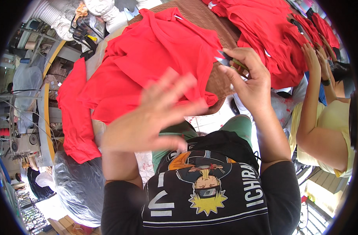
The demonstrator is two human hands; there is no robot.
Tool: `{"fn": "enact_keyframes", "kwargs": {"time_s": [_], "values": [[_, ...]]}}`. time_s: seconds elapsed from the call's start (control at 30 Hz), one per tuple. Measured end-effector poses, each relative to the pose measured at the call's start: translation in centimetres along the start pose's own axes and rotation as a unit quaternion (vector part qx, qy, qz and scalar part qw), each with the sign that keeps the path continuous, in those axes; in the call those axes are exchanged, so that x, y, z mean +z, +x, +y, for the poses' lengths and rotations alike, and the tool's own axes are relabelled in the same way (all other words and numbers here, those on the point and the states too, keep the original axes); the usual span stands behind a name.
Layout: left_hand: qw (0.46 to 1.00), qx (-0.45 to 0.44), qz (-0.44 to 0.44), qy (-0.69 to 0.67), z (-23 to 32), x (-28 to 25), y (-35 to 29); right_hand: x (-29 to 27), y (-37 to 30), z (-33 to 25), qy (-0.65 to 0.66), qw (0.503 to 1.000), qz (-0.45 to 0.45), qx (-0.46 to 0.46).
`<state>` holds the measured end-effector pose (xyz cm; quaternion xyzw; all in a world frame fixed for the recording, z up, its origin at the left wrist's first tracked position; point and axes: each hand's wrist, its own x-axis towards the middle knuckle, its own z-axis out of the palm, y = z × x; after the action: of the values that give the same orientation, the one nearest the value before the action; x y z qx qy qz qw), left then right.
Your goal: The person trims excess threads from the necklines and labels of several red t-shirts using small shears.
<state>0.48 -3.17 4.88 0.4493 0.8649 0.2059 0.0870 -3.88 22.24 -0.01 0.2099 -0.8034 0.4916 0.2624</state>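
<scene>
A red garment [147, 58] lies spread in loose folds on the brown-covered table [220, 80] before me. Above its near edge hovers my left hand [151, 113], smeared by motion, fingers spread and nothing in them. My right hand [250, 74] grips a pair of thread snips [225, 60] over the garment's right edge. The blades point left toward the red cloth, and my fingers partly cover the handle. Whether the blades touch any thread cannot be made out.
More red garments [261, 35] are heaped at the far right, where a co-worker's hands [314, 58] rest near them. Another red piece [75, 113] hangs at the left, above a plastic-wrapped bundle [77, 188]. A sewing machine [24, 145] stands at the far left.
</scene>
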Motion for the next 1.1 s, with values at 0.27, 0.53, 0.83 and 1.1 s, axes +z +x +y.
{"fn": "enact_keyframes", "kwargs": {"time_s": [0.27, 0.53, 0.83, 1.1], "values": [[0.915, -0.322, 0.149, 0.191, -10.8, 3.7, 12.7, 0.4, 0.6, -1.0, -0.002, 1.0, -0.011, 0.0], [0.886, -0.155, 0.127, -0.418, -10.0, 0.5, 9.9, -0.3, 0.2, 0.3, 0.148, 0.98, 0.019, 0.13], [0.84, -0.118, 0.082, -0.523, -6.3, 0.0, 0.2, 1.5, 0.7, 0.3, 0.211, 0.901, -0.181, 0.332], [0.985, -0.035, 0.055, -0.159, -5.7, -2.3, 3.0, 0.5, 4.7, -2.1, 0.277, 0.902, -0.054, 0.327]]}}
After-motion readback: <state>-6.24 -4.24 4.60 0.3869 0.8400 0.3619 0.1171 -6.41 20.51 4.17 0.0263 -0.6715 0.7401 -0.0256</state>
